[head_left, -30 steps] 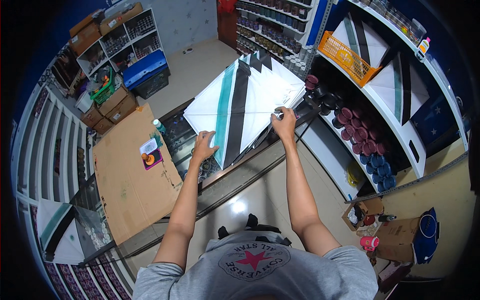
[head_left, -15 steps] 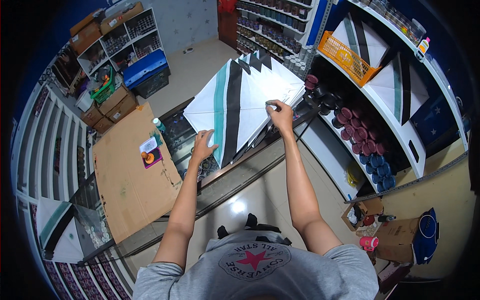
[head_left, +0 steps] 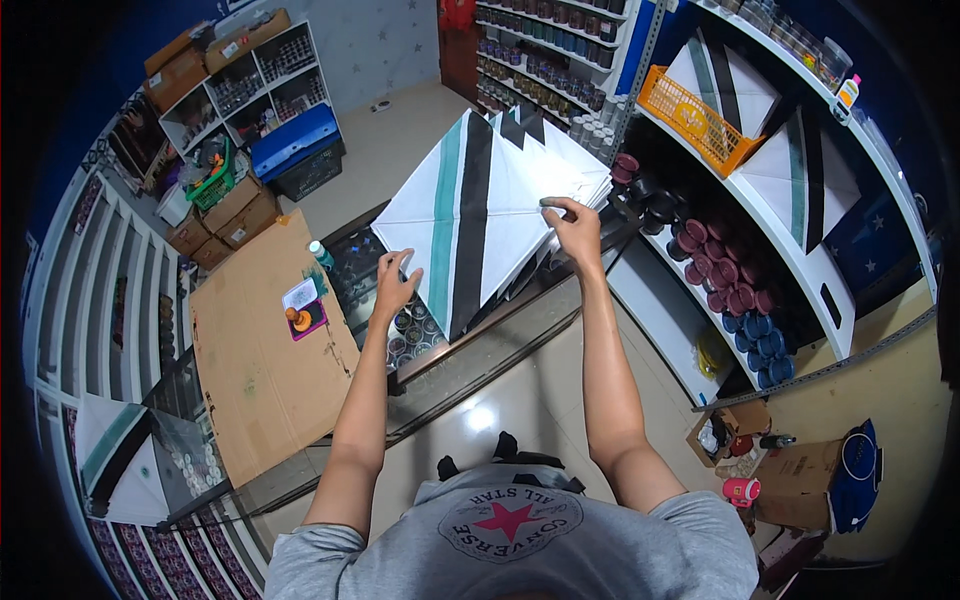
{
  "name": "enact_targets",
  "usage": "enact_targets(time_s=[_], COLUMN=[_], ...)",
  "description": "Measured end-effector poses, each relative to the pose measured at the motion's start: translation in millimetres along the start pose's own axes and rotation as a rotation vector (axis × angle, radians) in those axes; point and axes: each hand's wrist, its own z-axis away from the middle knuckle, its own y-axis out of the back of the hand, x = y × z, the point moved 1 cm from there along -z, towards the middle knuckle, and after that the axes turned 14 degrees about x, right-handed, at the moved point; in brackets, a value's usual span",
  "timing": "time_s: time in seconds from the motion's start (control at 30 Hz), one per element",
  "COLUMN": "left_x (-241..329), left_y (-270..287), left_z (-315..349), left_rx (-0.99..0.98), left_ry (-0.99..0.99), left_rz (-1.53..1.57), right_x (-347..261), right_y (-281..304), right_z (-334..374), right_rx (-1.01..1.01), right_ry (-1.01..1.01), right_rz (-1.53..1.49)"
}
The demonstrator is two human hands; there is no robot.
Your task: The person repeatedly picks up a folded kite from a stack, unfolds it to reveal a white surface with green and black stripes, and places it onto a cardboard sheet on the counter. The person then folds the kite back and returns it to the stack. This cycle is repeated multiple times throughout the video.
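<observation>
Tiled pale floor (head_left: 410, 112) and a white rack of small jars (head_left: 550, 50) lie beyond the stack listed below. Supporting surface: one long glass-topped desk with a dark edge (head_left: 440, 355), round containers visible beneath its glass.

Main entry, on the desk: one fanned stack of white, kite-shaped sheets with teal and black stripes (head_left: 575, 175). Uppermost on it, one striped top sheet (head_left: 472, 220), lower tip toward the desk's near edge.

Left of the stack: one brown cardboard panel (head_left: 270, 390), bearing one stamp with a round orange knob (head_left: 298, 320) and one magenta-framed ink pad (head_left: 318, 328). Between panel and stack: one teal bottle with a white cap (head_left: 321, 256).

Step, as we judge it: positioning the top sheet by its margins. We think the next move calls for a light, even touch, since the sheets look thin and could slide or crease.

Hands, two. Left hand (head_left: 395, 285), at the stack's left margin: fingers curved, thumb apart, gripping nothing we can see; contact we cannot confirm. Right hand (head_left: 573, 232), at the stack's right: thumb and forefinger together, apparently pinching the top sheet's corner.
</observation>
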Motion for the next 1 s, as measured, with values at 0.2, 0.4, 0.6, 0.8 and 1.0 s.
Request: enact_targets(time_s=[0.2,0.4,0.6,0.8,1.0], left_x=[-8,40,51,74,71], left_y=[22,50,84,126,175], left_z=[-43,-61,-68,-58,-38], left_rx=[0.261,0.306,0.4,0.433,0.554], left_ry=[0.248,0.398,0.357,0.267,0.207], left_rz=[0.21,0.611,0.701,0.615,0.377], right_x=[-18,-22,-6,8,2], right_y=[29,62,63,50,20], right_z=[-7,-14,-28,-37,-32], right_rx=[-0.018,-0.065,-0.145,-0.295,-0.394], right_ry=[0.03,-0.023,-0.011,0.024,0.003], right_rz=[-0.069,-0.103,-0.165,-0.193,-0.198])
